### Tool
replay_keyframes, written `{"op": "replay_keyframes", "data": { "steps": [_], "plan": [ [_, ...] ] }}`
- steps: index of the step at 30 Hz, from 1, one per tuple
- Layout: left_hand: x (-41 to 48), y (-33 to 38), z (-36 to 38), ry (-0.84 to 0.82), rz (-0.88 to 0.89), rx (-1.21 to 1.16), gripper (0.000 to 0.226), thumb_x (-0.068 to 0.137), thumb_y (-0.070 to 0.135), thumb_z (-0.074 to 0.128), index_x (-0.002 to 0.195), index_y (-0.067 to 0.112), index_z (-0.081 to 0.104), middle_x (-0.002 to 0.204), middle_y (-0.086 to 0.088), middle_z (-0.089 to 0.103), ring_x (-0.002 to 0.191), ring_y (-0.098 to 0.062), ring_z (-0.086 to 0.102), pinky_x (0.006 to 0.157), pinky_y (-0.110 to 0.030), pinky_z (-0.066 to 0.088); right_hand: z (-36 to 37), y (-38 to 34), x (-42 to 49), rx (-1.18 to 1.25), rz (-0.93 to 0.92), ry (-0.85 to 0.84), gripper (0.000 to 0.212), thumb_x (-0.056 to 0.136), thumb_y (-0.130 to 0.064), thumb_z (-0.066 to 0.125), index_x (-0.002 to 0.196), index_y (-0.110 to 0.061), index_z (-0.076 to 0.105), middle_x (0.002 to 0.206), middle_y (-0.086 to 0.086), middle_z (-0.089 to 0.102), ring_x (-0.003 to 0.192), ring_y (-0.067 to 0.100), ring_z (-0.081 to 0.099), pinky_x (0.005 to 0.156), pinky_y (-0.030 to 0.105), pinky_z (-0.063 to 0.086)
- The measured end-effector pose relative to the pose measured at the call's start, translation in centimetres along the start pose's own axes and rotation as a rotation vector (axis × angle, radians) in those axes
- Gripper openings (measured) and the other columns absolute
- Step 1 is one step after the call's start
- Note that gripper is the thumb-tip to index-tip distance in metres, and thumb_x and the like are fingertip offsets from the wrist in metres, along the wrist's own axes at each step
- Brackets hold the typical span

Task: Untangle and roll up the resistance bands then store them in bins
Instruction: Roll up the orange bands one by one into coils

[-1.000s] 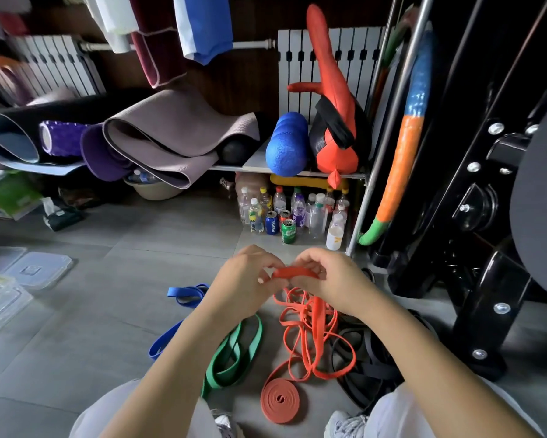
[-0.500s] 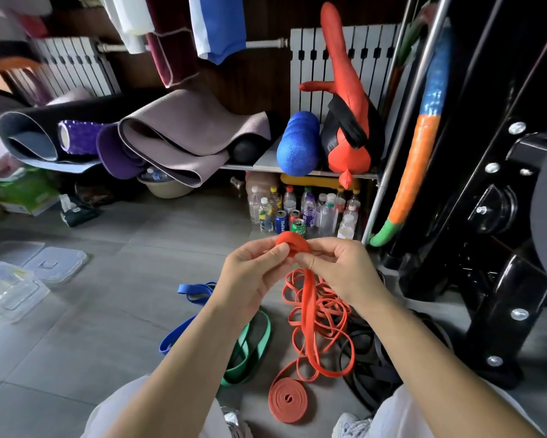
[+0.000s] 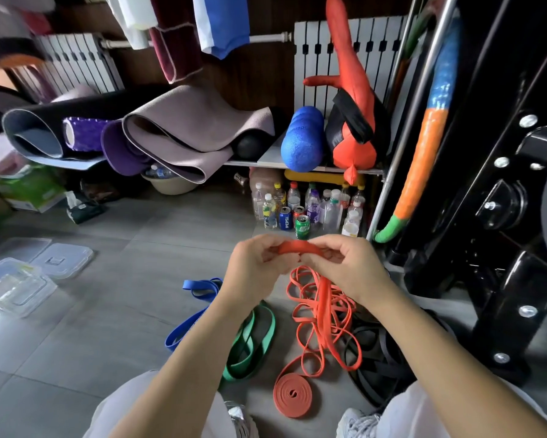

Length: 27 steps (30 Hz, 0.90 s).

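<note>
An orange resistance band point(image 3: 324, 308) hangs in tangled loops from both my hands down to the floor. My left hand point(image 3: 254, 263) and my right hand point(image 3: 344, 263) pinch its top end point(image 3: 297, 247), a small flat coil held between the fingertips. On the floor below lies a finished orange roll point(image 3: 292, 396). A green band point(image 3: 253, 343) and a blue band point(image 3: 193, 311) lie loose to the left, a black band point(image 3: 373, 352) to the right, partly under the orange loops.
Clear plastic bins point(image 3: 12, 284) and lids point(image 3: 61, 259) sit on the grey floor at the left. Bottles and cans point(image 3: 303, 210) stand under a shelf with mats and rollers. A black weight machine point(image 3: 503, 248) fills the right side. My knees and shoes are at the bottom.
My hands have lifted a little and kept turning the orange band's end; the coil between the fingers has grown slightly. The view has shifted a bit.
</note>
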<state>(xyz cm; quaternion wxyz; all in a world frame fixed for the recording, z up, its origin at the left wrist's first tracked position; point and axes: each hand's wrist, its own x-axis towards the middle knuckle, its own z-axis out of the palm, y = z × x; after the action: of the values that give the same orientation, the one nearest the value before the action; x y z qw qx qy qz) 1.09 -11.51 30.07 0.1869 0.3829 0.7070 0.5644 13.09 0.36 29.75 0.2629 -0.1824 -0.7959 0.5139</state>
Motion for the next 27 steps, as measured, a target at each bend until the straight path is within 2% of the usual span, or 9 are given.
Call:
{"op": "replay_keyframes", "data": {
  "steps": [3,7,10,12,14,17,21,25,27],
  "plan": [
    [0.1,-0.1,0.0,-0.017,-0.111,-0.438,0.018,0.074,0.006,0.071,0.09,0.015,0.07,0.079,-0.006,0.071,0.072,-0.012,0.065,0.072,-0.023,0.054,0.4,-0.6,-0.2,0.155,0.038,0.015,0.023,0.079,-0.017,0.074,0.078,-0.04,0.072,0.078,0.004,0.073,0.072,0.031,0.068,0.068,0.037,0.058],
    [0.0,0.0,0.9,-0.118,-0.234,-0.801,0.026,0.07,0.01,0.068,0.095,0.002,0.068,0.081,-0.008,0.072,0.073,-0.011,0.068,0.069,-0.018,0.053,0.8,-0.8,-0.2,0.226,-0.016,0.055,0.028,0.082,-0.011,0.07,0.083,-0.039,0.07,0.078,-0.007,0.074,0.075,0.015,0.069,0.073,0.029,0.056],
    [-0.1,0.2,1.3,-0.087,-0.235,-0.655,0.019,0.074,0.005,0.069,0.092,0.009,0.069,0.082,-0.007,0.07,0.07,-0.01,0.067,0.067,-0.019,0.054,0.5,-0.2,-0.1,0.11,-0.034,0.053,0.027,0.084,-0.012,0.069,0.086,-0.039,0.069,0.081,0.001,0.073,0.077,0.025,0.069,0.07,0.034,0.058],
    [0.1,0.3,0.9,-0.05,-0.13,-0.21,0.025,0.08,0.005,0.07,0.101,0.017,0.068,0.09,0.001,0.065,0.066,-0.005,0.064,0.064,-0.017,0.051,0.2,0.4,0.0,-0.038,-0.03,0.024,0.016,0.085,-0.015,0.069,0.088,-0.03,0.072,0.077,0.009,0.07,0.068,0.021,0.068,0.062,0.029,0.057],
    [0.0,0.1,0.5,-0.026,0.062,0.366,0.033,0.082,0.016,0.07,0.113,0.026,0.065,0.094,0.01,0.057,0.072,-0.004,0.058,0.065,-0.013,0.042,0.2,1.1,0.0,-0.256,-0.061,-0.06,0.007,0.085,-0.016,0.068,0.09,-0.018,0.073,0.07,0.003,0.061,0.06,0.002,0.06,0.055,0.013,0.046],
    [-0.4,0.1,0.4,-0.113,0.204,0.706,0.021,0.086,0.022,0.064,0.106,0.026,0.069,0.088,0.01,0.056,0.079,-0.011,0.053,0.067,-0.017,0.036,0.5,1.6,0.0,-0.503,-0.114,-0.167,0.01,0.085,-0.019,0.064,0.089,-0.024,0.072,0.065,-0.012,0.047,0.062,-0.006,0.049,0.058,0.009,0.035],
    [-0.3,0.1,0.4,-0.033,0.194,0.676,0.016,0.086,0.019,0.063,0.1,0.021,0.07,0.086,0.008,0.061,0.076,-0.011,0.054,0.065,-0.017,0.036,0.5,1.3,0.1,-0.382,-0.082,-0.092,0.016,0.082,-0.018,0.068,0.083,-0.034,0.071,0.069,-0.01,0.057,0.062,0.001,0.057,0.057,0.01,0.041],
    [-0.1,0.5,0.4,0.065,0.044,0.207,0.02,0.084,0.007,0.065,0.086,0.027,0.068,0.07,0.014,0.064,0.067,-0.01,0.063,0.066,-0.016,0.048,0.1,0.7,0.3,-0.036,0.095,-0.028,0.015,0.077,-0.023,0.076,0.082,-0.036,0.072,0.081,0.002,0.074,0.073,0.023,0.071,0.072,0.044,0.058],
    [0.0,0.3,0.3,0.074,-0.033,-0.07,0.02,0.085,0.002,0.064,0.089,0.021,0.068,0.076,0.005,0.07,0.07,-0.01,0.066,0.069,-0.021,0.054,0.2,0.6,0.3,0.002,0.116,-0.033,0.015,0.075,-0.023,0.078,0.086,-0.031,0.073,0.083,0.0,0.075,0.079,0.019,0.071,0.079,0.043,0.057]
  ]
}}
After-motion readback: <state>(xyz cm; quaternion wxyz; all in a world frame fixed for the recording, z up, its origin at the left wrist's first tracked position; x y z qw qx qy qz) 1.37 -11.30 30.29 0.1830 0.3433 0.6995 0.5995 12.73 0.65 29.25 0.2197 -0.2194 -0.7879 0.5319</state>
